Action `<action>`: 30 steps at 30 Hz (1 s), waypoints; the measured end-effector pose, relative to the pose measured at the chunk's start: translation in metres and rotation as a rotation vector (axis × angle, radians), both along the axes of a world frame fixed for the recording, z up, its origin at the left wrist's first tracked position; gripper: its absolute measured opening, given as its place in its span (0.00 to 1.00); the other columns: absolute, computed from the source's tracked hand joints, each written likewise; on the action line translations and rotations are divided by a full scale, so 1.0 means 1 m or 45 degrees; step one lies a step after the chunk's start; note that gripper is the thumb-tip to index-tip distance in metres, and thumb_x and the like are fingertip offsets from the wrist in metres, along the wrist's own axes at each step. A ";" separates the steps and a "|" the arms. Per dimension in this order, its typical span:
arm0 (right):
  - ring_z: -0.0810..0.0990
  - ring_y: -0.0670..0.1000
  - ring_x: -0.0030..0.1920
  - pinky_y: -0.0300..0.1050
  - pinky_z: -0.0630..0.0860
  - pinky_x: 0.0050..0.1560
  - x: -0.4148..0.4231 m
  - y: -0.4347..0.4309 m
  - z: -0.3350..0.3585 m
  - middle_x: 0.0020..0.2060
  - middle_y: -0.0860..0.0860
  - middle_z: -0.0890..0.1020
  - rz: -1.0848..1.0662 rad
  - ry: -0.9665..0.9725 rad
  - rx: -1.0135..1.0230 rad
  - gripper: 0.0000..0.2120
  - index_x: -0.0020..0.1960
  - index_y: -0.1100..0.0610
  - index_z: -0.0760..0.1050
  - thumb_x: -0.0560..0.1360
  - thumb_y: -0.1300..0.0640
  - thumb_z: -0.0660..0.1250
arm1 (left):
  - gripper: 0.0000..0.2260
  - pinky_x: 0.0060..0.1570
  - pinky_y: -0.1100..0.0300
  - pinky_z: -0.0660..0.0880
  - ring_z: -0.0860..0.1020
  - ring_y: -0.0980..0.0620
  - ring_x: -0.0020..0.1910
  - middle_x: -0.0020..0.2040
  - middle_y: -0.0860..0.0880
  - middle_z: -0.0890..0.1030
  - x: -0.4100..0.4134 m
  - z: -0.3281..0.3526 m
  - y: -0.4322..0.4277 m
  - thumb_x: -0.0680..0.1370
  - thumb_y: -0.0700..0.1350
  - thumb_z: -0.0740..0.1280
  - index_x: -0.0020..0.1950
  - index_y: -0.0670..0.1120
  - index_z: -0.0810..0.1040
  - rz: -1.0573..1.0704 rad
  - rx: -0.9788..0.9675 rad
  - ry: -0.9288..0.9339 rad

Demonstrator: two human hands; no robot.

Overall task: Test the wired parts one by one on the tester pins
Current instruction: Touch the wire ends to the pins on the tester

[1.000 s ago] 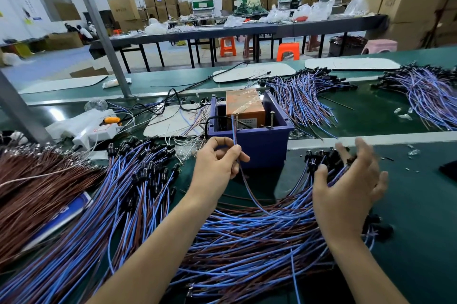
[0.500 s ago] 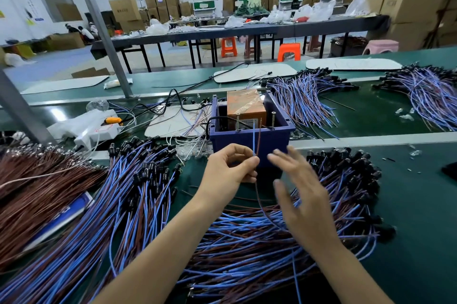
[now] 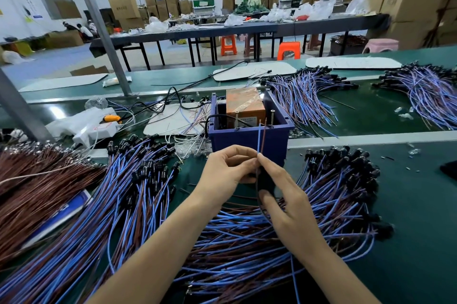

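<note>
A dark blue tester box stands at the table's middle, two upright metal pins rising from its rim and an orange block inside. My left hand and my right hand meet just in front of it. Together they pinch one wired part, whose blue and brown wire ends stick up side by side between the pins. The wires touch neither pin. A heap of blue-and-brown wired parts with black heads lies under my right hand. Another heap lies to the left.
Brown wires pile up at the far left. More wire bundles lie behind the box on the green belt. A white plastic-wrapped item and loose cables sit left of the box. A slanted metal post rises at the back left.
My right hand left the right heap and came in to meet my left hand. The wire ends now stand upright in front of the box, held by both hands.
</note>
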State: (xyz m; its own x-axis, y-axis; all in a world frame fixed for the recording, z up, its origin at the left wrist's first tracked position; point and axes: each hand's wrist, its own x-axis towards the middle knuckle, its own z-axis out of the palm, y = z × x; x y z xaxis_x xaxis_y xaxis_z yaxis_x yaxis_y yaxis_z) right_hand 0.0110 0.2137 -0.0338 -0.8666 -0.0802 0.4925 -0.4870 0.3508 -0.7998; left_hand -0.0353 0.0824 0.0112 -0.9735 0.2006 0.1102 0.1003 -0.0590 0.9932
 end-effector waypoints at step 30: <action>0.73 0.50 0.35 0.47 0.73 0.44 -0.011 0.014 -0.002 0.33 0.54 0.82 -0.012 -0.388 -0.720 0.19 0.64 0.46 0.76 0.79 0.64 0.61 | 0.07 0.35 0.65 0.78 0.81 0.53 0.35 0.40 0.47 0.79 -0.010 -0.012 0.000 0.76 0.31 0.66 0.47 0.41 0.78 0.389 0.121 0.002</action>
State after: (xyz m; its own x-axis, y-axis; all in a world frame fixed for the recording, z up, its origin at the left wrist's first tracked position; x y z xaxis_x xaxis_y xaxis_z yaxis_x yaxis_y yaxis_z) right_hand -0.0001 0.2280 -0.0360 -0.9738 0.1278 0.1882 -0.2077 -0.1626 -0.9646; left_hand -0.0452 0.0819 -0.0010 -0.9868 -0.1126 0.1163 0.1295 -0.1180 0.9845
